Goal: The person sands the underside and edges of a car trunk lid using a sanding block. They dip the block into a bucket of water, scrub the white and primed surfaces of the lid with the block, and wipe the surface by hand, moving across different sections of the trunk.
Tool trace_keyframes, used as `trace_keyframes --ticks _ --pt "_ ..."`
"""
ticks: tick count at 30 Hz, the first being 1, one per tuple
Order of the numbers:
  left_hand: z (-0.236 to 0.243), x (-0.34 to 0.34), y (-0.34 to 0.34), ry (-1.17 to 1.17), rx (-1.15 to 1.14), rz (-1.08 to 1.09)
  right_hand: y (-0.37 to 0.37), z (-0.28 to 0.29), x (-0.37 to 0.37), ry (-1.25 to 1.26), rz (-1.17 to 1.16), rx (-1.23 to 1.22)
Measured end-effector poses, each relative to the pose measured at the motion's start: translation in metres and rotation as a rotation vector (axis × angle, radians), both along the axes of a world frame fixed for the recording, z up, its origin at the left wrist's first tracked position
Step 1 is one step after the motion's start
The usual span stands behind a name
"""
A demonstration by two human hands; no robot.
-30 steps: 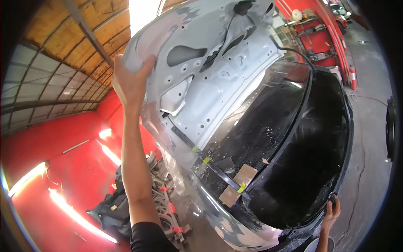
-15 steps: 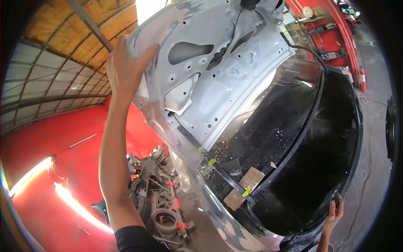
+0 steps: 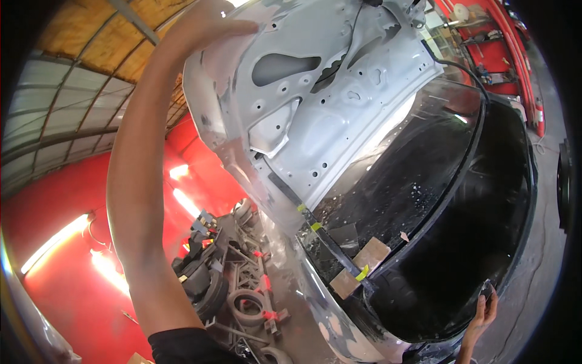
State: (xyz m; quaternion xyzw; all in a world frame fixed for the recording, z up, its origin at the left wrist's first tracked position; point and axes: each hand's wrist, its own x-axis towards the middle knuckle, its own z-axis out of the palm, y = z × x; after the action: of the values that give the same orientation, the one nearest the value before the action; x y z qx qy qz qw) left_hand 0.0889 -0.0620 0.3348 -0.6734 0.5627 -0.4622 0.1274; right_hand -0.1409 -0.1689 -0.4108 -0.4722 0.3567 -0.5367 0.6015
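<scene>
Most of the upper middle is taken up by the raised grey trunk lid [image 3: 339, 115], its inner side full of cutouts and holes. My left hand [image 3: 218, 21] grips the lid's upper edge, thumb on the inner face; the fingers behind it are hidden. At the lower right, my right hand [image 3: 482, 312] is closed, with a small dark object [image 3: 487, 289] at its fingertips beside the rim of a dark area [image 3: 448, 230] of the car. Two small brown blocks [image 3: 371, 255] sit by a dark metal arm [image 3: 330, 242] marked with yellow tape.
Left of the car, metal parts and a tyre [image 3: 247, 307] are heaped on the floor before a red wall [image 3: 60, 291] with bright tube lights. A red shelf [image 3: 491, 57] stands at the far right. Grey concrete floor [image 3: 515, 315] runs along the right side.
My left hand has moved up along the lid's edge, and its arm now reaches higher. My right hand stays by the rim. The whole view has shifted slightly.
</scene>
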Motion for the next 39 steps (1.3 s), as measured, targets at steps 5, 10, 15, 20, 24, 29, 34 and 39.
trace_keyframes --ticks 5,10,15,20,24,29,34,39 --pt "-0.019 0.007 0.064 0.172 -0.092 0.091 -0.001 -0.009 0.005 -0.010 0.055 0.018" --pt "-0.065 0.025 0.097 0.382 -0.348 -0.066 -0.004 0.003 0.006 -0.015 0.046 -0.038" --pt "-0.072 0.011 0.075 0.206 -0.373 -0.156 -0.007 0.006 0.001 -0.051 0.059 -0.074" --pt "-0.054 0.003 0.037 -0.050 -0.389 0.105 -0.004 0.002 -0.008 -0.041 0.029 -0.076" --pt "-0.034 -0.008 0.003 -0.094 -0.346 0.224 0.003 0.005 -0.020 0.003 0.002 -0.019" --pt "-0.021 0.004 -0.021 -0.203 -0.298 0.257 0.006 0.006 -0.027 -0.012 0.011 0.009" --pt "-0.047 0.020 0.010 -0.407 -0.261 -0.098 0.004 0.004 -0.038 -0.043 0.028 0.025" --pt "-0.120 0.023 0.074 -0.471 -0.230 -0.244 -0.002 0.000 -0.051 -0.033 -0.005 -0.010"
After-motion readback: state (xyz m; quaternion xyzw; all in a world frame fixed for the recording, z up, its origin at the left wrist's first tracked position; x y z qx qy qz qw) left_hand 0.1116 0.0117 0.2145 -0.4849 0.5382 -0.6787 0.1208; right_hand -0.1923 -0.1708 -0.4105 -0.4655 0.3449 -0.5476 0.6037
